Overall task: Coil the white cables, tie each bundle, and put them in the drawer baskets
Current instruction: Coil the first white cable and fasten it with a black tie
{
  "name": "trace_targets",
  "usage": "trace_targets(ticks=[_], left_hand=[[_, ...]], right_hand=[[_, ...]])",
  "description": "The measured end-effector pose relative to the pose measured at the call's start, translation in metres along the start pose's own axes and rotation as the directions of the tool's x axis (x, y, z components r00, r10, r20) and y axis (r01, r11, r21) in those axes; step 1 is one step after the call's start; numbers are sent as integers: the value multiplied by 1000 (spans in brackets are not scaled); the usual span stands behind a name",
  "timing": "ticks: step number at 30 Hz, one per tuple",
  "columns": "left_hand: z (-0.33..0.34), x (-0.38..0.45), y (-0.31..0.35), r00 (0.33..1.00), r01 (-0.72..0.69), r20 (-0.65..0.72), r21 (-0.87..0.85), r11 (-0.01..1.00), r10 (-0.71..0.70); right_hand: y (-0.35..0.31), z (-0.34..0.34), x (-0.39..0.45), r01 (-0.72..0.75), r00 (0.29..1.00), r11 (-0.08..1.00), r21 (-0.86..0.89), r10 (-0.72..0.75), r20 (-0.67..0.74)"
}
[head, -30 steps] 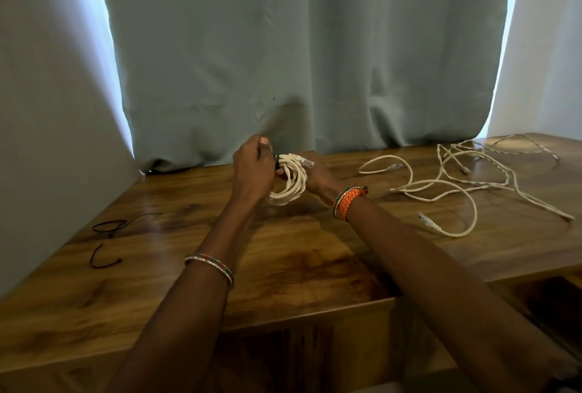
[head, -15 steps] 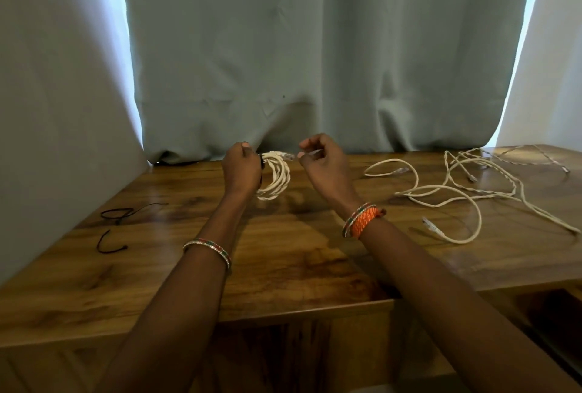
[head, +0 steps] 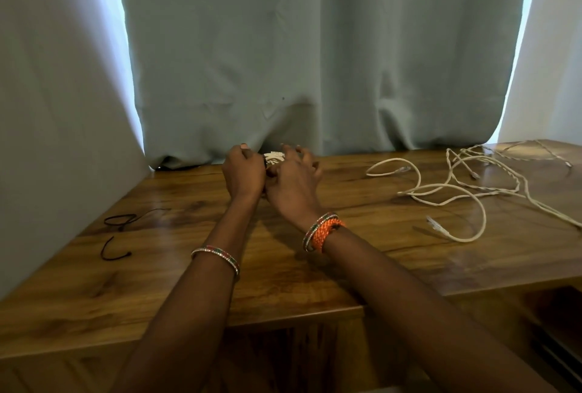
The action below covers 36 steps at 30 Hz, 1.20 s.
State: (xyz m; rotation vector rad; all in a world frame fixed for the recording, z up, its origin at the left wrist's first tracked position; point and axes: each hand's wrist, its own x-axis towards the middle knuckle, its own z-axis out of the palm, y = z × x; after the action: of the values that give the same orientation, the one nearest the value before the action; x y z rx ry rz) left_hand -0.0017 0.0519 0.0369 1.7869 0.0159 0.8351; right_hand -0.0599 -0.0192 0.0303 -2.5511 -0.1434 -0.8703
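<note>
Your left hand clenches the light, springy cable coil near the tabletop's far edge. Your right hand touches it, fingers spread. Pinch across all loops.

Right hand: half a second ago apart from the coiled white cable, thumb and forefinger pinched; now back against it, fingers spread over the coil, touching the left hand. Coil: then hanging in plain sight from the left hand; now mostly hidden between both hands.
</note>
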Motion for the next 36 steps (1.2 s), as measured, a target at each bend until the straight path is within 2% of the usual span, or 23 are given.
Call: trace_targets(ticks=[4, 6, 8, 10, 11, 14, 16, 21, 24, 28, 30, 32, 36], left_hand=[[-3, 4, 1, 998, -64, -2, 11, 998, 64], [-3, 5, -1, 993, -116, -9, 9, 993, 116], [-3, 4, -4, 983, -180, -18, 18, 983, 181], [-4, 2, -6, 969, -244, -16, 33, 969, 245], [-4, 1, -6, 966, -257, -10, 45, 965, 258], [-4, 2, -7, 965, -261, 2, 104, 960, 263], [-5, 1, -7, 952, -303, 4, 138, 943, 305], [-4, -13, -1, 894, -449, 91, 170, 877, 440], [-2, -16, 2, 897, -440, 97, 98, 893, 431], [2, -18, 5, 933, -331, 123, -74, 941, 338], [5, -20, 4, 935, -310, 152, -92, 946, 321], [7, -22, 3, 930, -308, 183, -91, 947, 320], [7, -22, 2, 951, -220, 209, -65, 973, 229]], right_hand=[[3, -4, 1, 11, 1000, 999, 37, -12, 9], [6, -6, -1, -43, 998, 991, 124, 37, 44], [10, -11, -2, -175, 982, 915, 363, 137, 128], [12, -19, -6, -284, 956, 773, 567, 181, 231], [12, -24, -8, -312, 947, 723, 616, 182, 266], [11, -36, -14, -338, 937, 679, 652, 179, 300], [10, -40, -13, -347, 936, 653, 674, 193, 294], [14, -45, -1, -220, 969, 658, 720, 233, 83], [19, -45, 6, -247, 955, 525, 815, 275, 112], [29, -37, 12, -275, 934, 328, 904, 315, 170], [32, -32, 15, -271, 935, 247, 930, 297, 194], [35, -28, 16, -267, 943, 271, 925, 269, 194], [39, -27, 11, -198, 976, 439, 876, 174, 133]])
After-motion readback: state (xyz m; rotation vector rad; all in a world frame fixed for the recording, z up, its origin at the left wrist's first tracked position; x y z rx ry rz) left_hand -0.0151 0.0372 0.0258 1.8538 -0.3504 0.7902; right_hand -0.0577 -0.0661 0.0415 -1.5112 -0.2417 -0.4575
